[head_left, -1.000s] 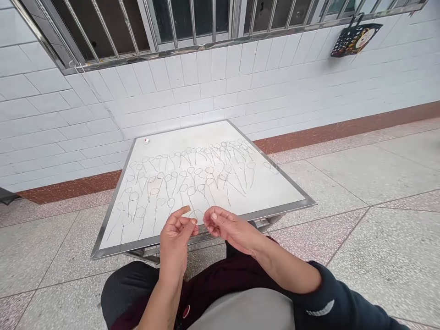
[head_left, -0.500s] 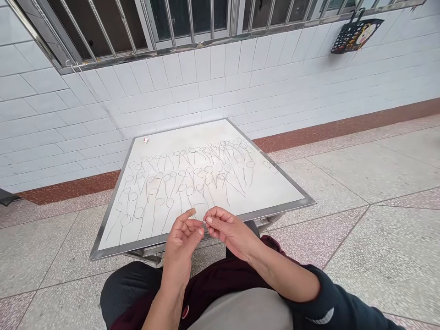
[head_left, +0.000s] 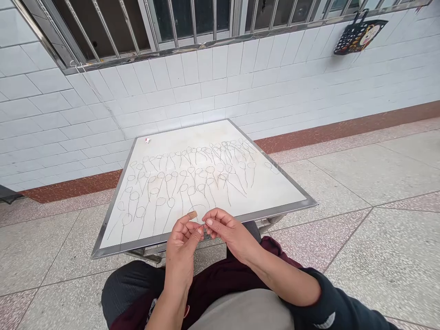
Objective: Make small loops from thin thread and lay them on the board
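As two hands (head_left: 183, 238) (head_left: 229, 230) pinch one thin loop (head_left: 198, 205), one table (head_left: 185, 136) beyond

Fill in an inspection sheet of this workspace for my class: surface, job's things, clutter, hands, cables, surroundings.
Surface: white table with grey metal edging, its far side by the wall.
Job's things: many thin dark wire pieces, mostly a loop with a tail, in rough rows; some overlap toward the far right.
Clutter: one small white-and-red item near the far left corner.
Hands: left hand and right hand meet at the near edge, fingertips pinched; anything between them is too fine to tell.
Cables: nothing seen.
Surroundings: white tiled wall, barred window, patterned bag hanging at right, speckled floor.
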Demonstrator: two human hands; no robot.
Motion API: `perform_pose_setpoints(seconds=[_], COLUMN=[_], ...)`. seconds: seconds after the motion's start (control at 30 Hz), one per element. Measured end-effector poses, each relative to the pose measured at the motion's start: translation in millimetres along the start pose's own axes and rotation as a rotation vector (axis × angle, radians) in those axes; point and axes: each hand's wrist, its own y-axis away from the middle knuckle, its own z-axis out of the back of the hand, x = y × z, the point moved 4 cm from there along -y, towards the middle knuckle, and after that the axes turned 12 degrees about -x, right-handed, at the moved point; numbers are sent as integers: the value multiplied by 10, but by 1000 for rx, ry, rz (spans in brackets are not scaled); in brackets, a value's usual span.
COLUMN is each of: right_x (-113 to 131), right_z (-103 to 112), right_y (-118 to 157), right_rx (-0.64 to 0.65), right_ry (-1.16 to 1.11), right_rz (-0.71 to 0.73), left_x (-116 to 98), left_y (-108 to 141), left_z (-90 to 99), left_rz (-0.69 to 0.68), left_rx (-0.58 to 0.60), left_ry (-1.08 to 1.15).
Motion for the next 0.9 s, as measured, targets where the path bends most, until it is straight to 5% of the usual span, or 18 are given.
perform_pose_setpoints(seconds=[0.57,0.73,0.9], right_x=[-29,-14,10], right_z=[16,30,25], right_y=[-32,-3,-14], right_rx=[-7,-54,-107], right_ry=[184,366,398], right_rz=[113,304,310], left_x=[36,35,5], left_y=[-1,-16,-5], left_z=[11,26,16], left_rz=[5,10,16], left_rx=[-79,-104,-43], left_ry=[55,103,143])
